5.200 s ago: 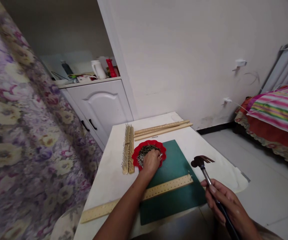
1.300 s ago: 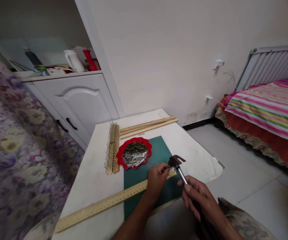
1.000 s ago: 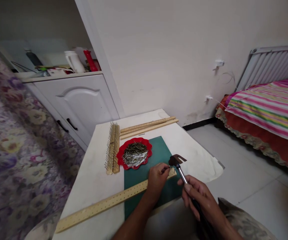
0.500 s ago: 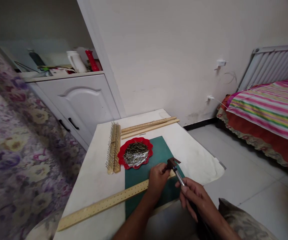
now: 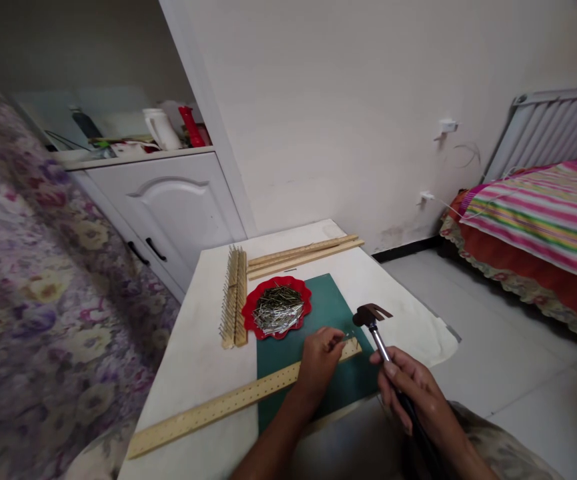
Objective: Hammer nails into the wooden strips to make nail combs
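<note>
My right hand [image 5: 413,387] is wrapped around the handle of a claw hammer [image 5: 380,343], whose brown head is raised over the right end of a perforated wooden strip [image 5: 228,403]. My left hand [image 5: 319,360] rests over the strip near that end, fingers pinched; thin shiny bits at the fingertips look like a nail [image 5: 347,335], though blurred. Another thin nail [image 5: 357,344] stands at the strip's tip. Part of the strip lies on a green mat [image 5: 325,300]. A red scalloped dish [image 5: 249,319] full of loose nails [image 5: 278,309] stands beyond my left hand.
Nail-studded wooden strips [image 5: 235,297] lie left of the dish, points up. Plain wooden strips [image 5: 308,257] and one loose nail [image 5: 291,270] are at the back of the white table [image 5: 188,360]. A floral curtain [image 5: 53,300] hangs left; a bed [image 5: 543,207] stands right.
The hammer has lifted away from my left hand, up and to the right, uncovering the strip's end. My left hand stays near the same spot, and the view has shifted slightly.
</note>
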`<state>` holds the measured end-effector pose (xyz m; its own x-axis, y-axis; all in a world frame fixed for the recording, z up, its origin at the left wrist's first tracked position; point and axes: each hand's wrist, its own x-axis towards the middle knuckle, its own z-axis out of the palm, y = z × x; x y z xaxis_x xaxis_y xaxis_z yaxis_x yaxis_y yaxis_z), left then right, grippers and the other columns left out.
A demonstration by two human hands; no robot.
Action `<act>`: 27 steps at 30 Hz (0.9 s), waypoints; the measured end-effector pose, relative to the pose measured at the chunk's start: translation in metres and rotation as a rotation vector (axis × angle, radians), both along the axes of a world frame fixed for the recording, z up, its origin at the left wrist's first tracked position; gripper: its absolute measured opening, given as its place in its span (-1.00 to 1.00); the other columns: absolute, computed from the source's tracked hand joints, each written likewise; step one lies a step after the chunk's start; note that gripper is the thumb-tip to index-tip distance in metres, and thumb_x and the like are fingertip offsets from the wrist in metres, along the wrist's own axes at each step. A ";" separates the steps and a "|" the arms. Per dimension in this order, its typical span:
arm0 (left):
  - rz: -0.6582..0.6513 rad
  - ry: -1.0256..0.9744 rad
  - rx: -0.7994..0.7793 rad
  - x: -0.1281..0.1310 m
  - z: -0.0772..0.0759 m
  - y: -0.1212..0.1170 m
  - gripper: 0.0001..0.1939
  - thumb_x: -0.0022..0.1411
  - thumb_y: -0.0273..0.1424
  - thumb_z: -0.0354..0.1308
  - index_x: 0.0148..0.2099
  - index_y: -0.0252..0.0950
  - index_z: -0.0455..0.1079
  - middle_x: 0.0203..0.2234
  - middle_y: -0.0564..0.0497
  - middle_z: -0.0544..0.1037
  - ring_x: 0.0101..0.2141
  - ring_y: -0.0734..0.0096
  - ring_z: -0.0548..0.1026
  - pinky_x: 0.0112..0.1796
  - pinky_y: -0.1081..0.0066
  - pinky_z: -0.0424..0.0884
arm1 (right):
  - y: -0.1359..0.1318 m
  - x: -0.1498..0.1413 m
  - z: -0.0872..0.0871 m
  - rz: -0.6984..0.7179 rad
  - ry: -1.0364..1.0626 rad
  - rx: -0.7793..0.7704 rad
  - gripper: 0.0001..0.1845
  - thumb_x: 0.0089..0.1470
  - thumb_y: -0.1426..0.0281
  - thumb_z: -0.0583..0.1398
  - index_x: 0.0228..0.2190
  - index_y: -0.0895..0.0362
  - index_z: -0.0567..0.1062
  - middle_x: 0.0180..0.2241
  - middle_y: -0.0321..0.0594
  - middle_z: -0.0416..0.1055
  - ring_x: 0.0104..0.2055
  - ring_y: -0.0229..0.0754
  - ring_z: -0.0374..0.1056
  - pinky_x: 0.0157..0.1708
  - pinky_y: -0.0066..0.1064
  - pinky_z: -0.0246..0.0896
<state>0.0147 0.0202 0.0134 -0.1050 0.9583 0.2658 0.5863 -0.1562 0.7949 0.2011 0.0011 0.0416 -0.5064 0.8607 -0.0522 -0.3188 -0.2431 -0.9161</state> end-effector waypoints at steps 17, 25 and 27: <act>0.266 0.610 -0.187 -0.103 0.040 0.022 -0.83 0.14 -0.47 0.03 -0.30 -0.26 0.45 -0.33 -0.01 0.53 -0.28 0.37 0.45 -0.26 0.46 0.28 | 0.001 0.000 -0.007 0.021 0.002 -0.006 -0.71 0.12 0.17 0.11 -0.22 0.11 0.33 -0.64 -0.40 0.38 -0.84 -0.52 0.04 -0.83 -0.66 -0.14; 0.263 0.738 -0.292 -0.095 0.022 0.057 -0.83 0.12 -0.49 0.03 -0.36 -0.31 0.47 -0.36 -0.14 0.53 -0.30 0.19 0.48 -0.29 0.35 0.29 | 0.000 -0.001 -0.009 0.025 -0.007 -0.009 -0.73 0.14 0.17 0.09 -0.24 0.11 0.32 -0.64 -0.40 0.37 -0.84 -0.53 0.01 -0.83 -0.67 -0.17; 0.262 0.768 -0.300 -0.095 0.021 0.059 -0.82 0.13 -0.48 0.02 -0.33 -0.32 0.47 -0.34 -0.15 0.52 -0.30 0.20 0.48 -0.30 0.36 0.29 | 0.000 -0.001 -0.009 0.038 -0.003 -0.006 -0.74 0.15 0.18 0.08 -0.24 0.11 0.32 -0.64 -0.41 0.37 -0.84 -0.53 0.01 -0.83 -0.68 -0.17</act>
